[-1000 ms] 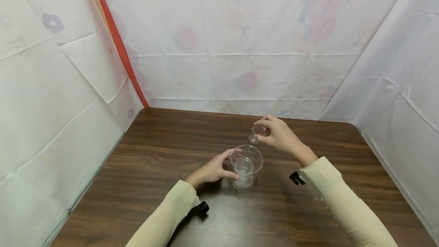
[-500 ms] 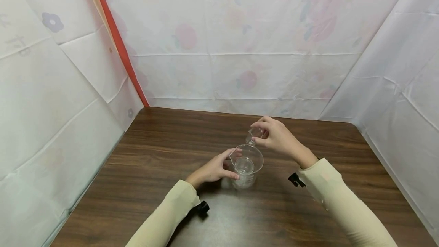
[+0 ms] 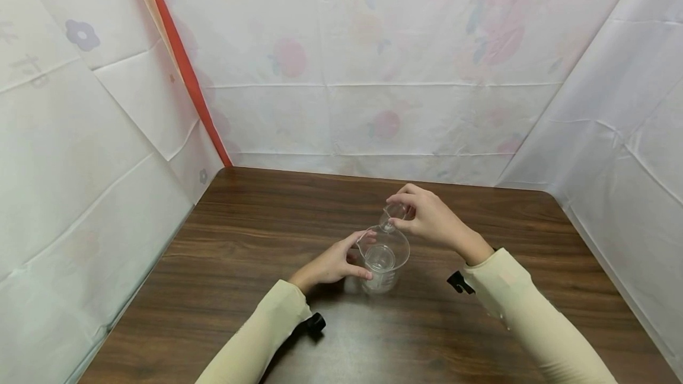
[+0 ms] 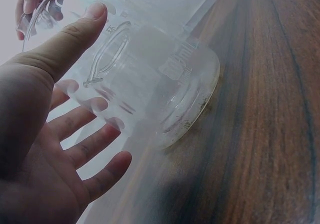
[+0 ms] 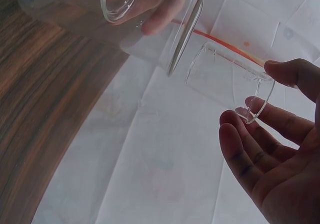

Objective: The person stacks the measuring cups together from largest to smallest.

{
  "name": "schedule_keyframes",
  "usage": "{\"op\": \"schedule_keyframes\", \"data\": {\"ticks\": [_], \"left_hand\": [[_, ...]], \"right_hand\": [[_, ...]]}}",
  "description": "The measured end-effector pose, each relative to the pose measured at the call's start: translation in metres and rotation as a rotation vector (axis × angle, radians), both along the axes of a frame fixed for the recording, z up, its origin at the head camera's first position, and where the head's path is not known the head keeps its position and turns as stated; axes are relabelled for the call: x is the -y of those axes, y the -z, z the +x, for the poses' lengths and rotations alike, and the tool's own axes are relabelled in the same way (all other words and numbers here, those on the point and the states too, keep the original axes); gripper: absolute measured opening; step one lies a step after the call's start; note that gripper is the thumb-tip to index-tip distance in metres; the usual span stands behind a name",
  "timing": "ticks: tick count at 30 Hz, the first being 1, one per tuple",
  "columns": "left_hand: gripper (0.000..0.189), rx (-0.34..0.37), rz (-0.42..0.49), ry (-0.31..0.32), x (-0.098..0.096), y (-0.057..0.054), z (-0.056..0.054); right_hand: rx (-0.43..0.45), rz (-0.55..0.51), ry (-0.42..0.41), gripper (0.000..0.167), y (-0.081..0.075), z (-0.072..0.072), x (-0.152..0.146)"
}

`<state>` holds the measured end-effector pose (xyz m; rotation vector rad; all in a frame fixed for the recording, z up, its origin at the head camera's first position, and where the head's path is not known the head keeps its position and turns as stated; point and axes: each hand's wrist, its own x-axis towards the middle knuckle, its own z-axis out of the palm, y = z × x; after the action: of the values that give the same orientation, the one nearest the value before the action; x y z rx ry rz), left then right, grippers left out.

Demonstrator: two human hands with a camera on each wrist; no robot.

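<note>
A large clear glass beaker (image 3: 385, 283) with printed markings stands upright on the table. Inside it sits a smaller glass vessel (image 3: 380, 258), whose rim also shows through the wall in the left wrist view. My left hand (image 3: 337, 261) holds the large beaker from the left, thumb on the near side and fingers on the far side. With thumb and fingertips my right hand (image 3: 429, 218) pinches a small clear beaker (image 5: 220, 77) at its rim. That small beaker is held just above the far rim of the large one, its base lower and toward the large beaker's mouth.
The brown wood-grain table (image 3: 256, 218) extends all round the beakers. White printed sheets (image 3: 341, 64) hang behind it and at both sides, with a red strip (image 3: 184, 67) at the left corner. A black camera mount (image 3: 316, 323) is at each wrist.
My right hand has moved a little left and toward me, bringing the small beaker nearer to the large beaker's far rim. The left hand and the large beaker have stayed still.
</note>
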<state>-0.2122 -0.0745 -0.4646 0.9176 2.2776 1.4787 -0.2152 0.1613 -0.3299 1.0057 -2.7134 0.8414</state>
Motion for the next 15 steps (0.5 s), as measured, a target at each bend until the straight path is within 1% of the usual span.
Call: {"op": "schedule_keyframes", "data": {"ticks": [10,15], "left_hand": [[0.084,-0.001,-0.006,0.004,0.0005,0.0003,-0.0007],[0.084,-0.001,-0.017,0.004,0.0008,0.0013,-0.0011]], "right_hand": [[-0.009,0.014,-0.038,0.031,0.0003,0.0028,0.0033],[-0.001,0.05,-0.063,0.028,0.001,0.0047,0.0061]]}}
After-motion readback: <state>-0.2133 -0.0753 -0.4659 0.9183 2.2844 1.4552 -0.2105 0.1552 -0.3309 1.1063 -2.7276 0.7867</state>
